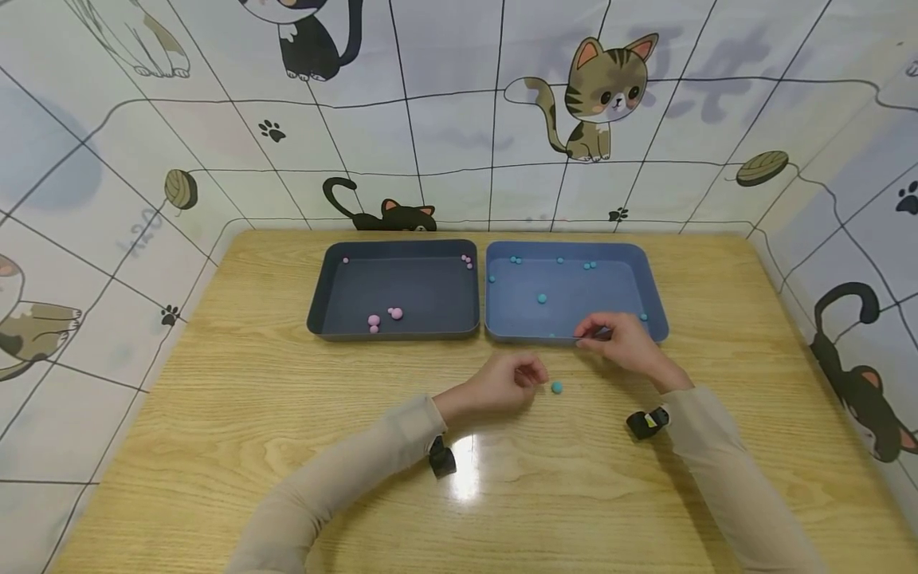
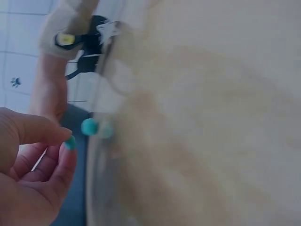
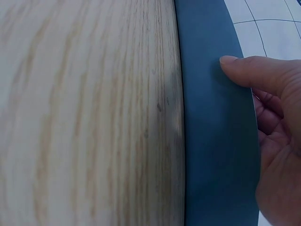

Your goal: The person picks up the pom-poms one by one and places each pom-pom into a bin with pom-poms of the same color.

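Observation:
My left hand is over the table, in front of the blue tray. In the left wrist view its thumb and fingertip pinch a small teal ball. Another teal ball lies on the wood just right of those fingertips. At the tray's front rim, my right hand holds the wall: the right wrist view has the thumb against the outer face and the other fingers behind the rim, partly hidden. Inside the blue tray are several small teal balls and one larger teal ball.
A dark grey tray stands close to the left of the blue one, holding several pink balls of different sizes. Both trays stand near the back of the wooden table, before a cat-patterned cloth. Black cameras are strapped at the wrists.

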`<state>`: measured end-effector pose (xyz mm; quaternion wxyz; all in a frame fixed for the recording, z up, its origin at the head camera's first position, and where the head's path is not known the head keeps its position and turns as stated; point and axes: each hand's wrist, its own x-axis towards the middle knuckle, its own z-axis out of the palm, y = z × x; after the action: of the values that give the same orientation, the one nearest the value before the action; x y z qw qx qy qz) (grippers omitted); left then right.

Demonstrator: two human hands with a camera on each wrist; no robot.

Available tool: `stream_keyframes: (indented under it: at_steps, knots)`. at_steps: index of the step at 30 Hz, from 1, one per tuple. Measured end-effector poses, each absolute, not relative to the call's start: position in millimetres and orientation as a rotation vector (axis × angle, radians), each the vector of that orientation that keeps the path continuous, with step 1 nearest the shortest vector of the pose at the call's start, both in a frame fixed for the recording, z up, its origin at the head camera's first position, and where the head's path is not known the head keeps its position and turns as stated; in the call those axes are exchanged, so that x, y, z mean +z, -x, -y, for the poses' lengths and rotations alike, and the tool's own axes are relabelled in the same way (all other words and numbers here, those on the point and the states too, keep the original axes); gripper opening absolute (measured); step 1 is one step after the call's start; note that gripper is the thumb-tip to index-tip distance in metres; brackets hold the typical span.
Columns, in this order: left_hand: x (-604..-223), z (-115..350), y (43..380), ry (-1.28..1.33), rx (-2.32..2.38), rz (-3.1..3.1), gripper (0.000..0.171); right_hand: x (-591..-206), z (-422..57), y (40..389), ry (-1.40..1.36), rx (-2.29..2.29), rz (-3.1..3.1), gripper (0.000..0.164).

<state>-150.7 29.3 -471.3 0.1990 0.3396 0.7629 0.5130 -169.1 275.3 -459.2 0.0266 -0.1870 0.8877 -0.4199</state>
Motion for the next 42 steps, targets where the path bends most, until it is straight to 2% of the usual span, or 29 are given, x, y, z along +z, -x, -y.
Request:
stream_keyframes:
  at_steps: [10,18,23,42]
  knots:
    - [-445,-31,174,-0.836,1.659,-2.047,0.017,-455,-272,167,0.563,-1.293,-2.759,0.007]
    - [-435,-35,192,-0.732,1.772,-2.023,0.014,-426,-257,156,0.599,-1.267,-2.770,0.006]
    - [-429,-40,205,-0.639,1.847,-2.010,0.015,-421,-256,154,0.588,-1.273,-2.757,0.006]
    - [-437,-49,234,-0.395,1.922,-2.069,0.015,-423,-257,155,0.595,-1.289,-2.743,0.006]
